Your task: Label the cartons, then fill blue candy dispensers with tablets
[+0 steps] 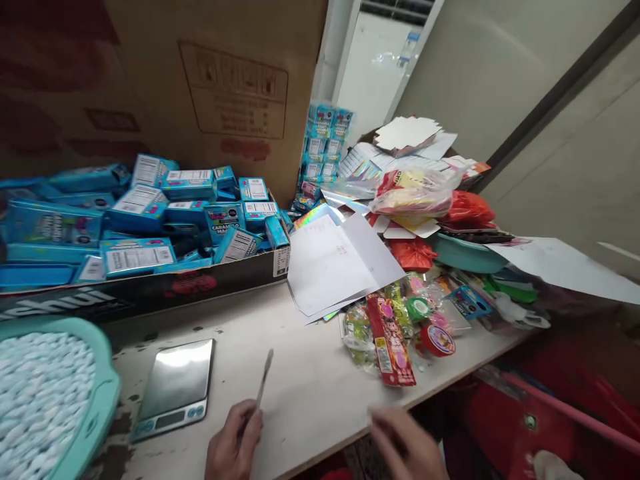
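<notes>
While the left hand grips a slim tool just right of the scale, we observe the right hand farther right of it, blurred; its grip we cannot determine

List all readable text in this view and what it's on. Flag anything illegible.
"CARAMELO": small blue candy box; the line under it looks like "MAGICO", any accent too small to tell.
"shui": front of the black display tray, partial; cut off at the picture's left edge.
Too small or blurred: cardboard carton print, red candy packet, round red tub, digital scale buttons.
</notes>
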{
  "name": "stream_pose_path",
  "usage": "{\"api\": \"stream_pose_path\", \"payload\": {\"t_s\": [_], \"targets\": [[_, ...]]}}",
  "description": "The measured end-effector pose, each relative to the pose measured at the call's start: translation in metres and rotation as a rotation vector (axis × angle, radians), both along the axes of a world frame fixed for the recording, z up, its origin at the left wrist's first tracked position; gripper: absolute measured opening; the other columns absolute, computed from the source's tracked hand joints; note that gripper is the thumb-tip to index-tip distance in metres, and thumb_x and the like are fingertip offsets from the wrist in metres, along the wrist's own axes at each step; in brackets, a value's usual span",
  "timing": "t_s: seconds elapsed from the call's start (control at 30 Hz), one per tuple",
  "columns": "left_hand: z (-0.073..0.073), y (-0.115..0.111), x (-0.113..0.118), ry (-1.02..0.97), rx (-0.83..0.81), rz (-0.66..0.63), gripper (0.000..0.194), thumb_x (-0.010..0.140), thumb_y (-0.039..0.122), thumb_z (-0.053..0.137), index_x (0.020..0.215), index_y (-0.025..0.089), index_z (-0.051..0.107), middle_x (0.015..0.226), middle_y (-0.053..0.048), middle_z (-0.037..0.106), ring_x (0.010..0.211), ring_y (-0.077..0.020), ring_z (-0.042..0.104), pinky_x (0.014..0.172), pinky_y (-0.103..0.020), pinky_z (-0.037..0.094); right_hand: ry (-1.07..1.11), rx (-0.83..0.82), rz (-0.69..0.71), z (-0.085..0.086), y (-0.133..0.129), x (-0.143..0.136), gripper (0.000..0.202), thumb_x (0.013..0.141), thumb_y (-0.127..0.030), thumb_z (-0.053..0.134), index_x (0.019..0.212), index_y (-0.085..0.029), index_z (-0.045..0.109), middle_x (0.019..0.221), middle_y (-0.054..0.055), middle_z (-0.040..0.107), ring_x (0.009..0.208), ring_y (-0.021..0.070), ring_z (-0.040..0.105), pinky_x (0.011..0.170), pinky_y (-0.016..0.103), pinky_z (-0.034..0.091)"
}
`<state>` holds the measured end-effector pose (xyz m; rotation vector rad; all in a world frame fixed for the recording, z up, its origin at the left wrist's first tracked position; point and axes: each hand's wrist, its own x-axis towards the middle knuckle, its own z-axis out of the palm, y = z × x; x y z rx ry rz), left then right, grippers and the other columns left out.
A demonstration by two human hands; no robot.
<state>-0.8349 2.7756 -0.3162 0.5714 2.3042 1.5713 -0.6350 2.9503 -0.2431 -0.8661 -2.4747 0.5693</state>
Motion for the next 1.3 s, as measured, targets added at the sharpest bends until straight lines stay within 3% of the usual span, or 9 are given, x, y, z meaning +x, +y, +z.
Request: {"api": "stream_pose_path", "payload": {"t_s": [0.1,0.2,0.37,0.5,0.63,0.83,1.03,1.13,1.3], "targets": [[0.0,-0.001,-0.005,0.174,0.024,-0.131,0.029,0.083,0.049,0.05,0.082,0.022,0.058,0.061,0.003,0.063,0.051,-0.0117,0.06,0.052,-0.018,0.048,0.107,0.085,-0.04,0.031,0.075,-0.058,0.035,0.087,-0.038,0.049,0.118,-0.022,0.054,0.117,0.011,0.059,0.108,0.0246,0.055,0.089,0.037,0.047],[-0.002,-0.002,-0.006,0.346,0.021,-0.201,0.021,0.087,0.04,0.047,0.084,0.022,0.057,0.062,0.004,0.063,0.051,-0.0103,0.06,0.051,-0.017,0.047,-0.198,0.034,-0.305,0.064,0.144,-0.125,0.053,0.084,-0.039,0.052,0.131,-0.017,0.043,0.132,0.014,0.049,0.124,0.0251,0.042,0.099,0.037,0.038],[0.003,-0.004,0.004,0.503,-0.028,-0.153,0.019,0.089,0.033,0.041,0.083,0.022,0.055,0.065,0.003,0.063,0.055,-0.0106,0.061,0.056,-0.019,0.045,-0.434,-0.086,-0.341,0.075,0.18,-0.178,0.041,0.077,-0.031,0.06,0.11,-0.008,0.06,0.101,0.019,0.066,0.096,0.0289,0.062,0.078,0.035,0.047],[0.006,-0.007,0.006,0.4,-0.058,-0.103,0.02,0.089,0.034,0.04,0.083,0.021,0.054,0.064,0.002,0.061,0.055,-0.0104,0.058,0.056,-0.02,0.043,-0.471,-0.019,-0.263,0.091,0.175,-0.166,0.032,0.082,-0.03,0.051,0.106,-0.011,0.062,0.107,0.018,0.064,0.097,0.0266,0.061,0.074,0.031,0.044],[0.007,-0.012,0.006,0.157,0.06,0.044,0.021,0.087,0.038,0.042,0.086,0.02,0.052,0.062,0.003,0.058,0.052,-0.0094,0.055,0.055,-0.02,0.045,-0.284,0.026,-0.055,0.14,0.155,-0.117,0.026,0.085,-0.037,0.049,0.096,-0.016,0.06,0.091,0.012,0.065,0.078,0.0195,0.059,0.065,0.03,0.042],[0.023,-0.048,0.023,0.025,0.307,0.269,0.026,0.081,0.042,0.052,0.087,0.017,0.052,0.06,0.004,0.056,0.051,-0.0098,0.055,0.054,-0.023,0.049,0.027,-0.56,0.24,0.187,0.11,-0.036,0.041,0.057,-0.054,0.076,0.081,-0.023,0.064,0.069,0.006,0.061,0.056,0.0173,0.055,0.046,0.03,0.041],[0.055,-0.098,0.03,0.158,0.356,0.537,0.028,0.078,0.041,0.058,0.089,0.016,0.053,0.062,0.002,0.06,0.053,-0.0107,0.057,0.053,-0.023,0.049,-0.464,-0.526,0.647,0.129,0.096,-0.094,0.03,0.07,-0.048,0.065,0.076,-0.018,0.063,0.07,0.001,0.058,0.063,0.0154,0.054,0.052,0.025,0.042],[0.065,-0.104,0.031,0.207,0.377,0.54,0.026,0.079,0.039,0.057,0.088,0.015,0.053,0.061,0.003,0.059,0.052,-0.0102,0.056,0.053,-0.022,0.049,-0.736,-0.157,0.694,0.076,0.087,-0.146,0.024,0.073,-0.03,0.06,0.093,-0.018,0.064,0.087,0.002,0.064,0.078,0.0174,0.059,0.066,0.025,0.044],[0.06,-0.105,0.04,0.169,0.318,0.473,0.024,0.079,0.038,0.057,0.087,0.015,0.053,0.058,0.003,0.058,0.05,-0.0101,0.056,0.052,-0.022,0.049,-0.936,-0.018,0.729,0.022,0.067,-0.187,0.033,0.058,-0.016,0.068,0.091,-0.019,0.069,0.095,0.006,0.067,0.084,0.0241,0.061,0.064,0.027,0.042]]}}
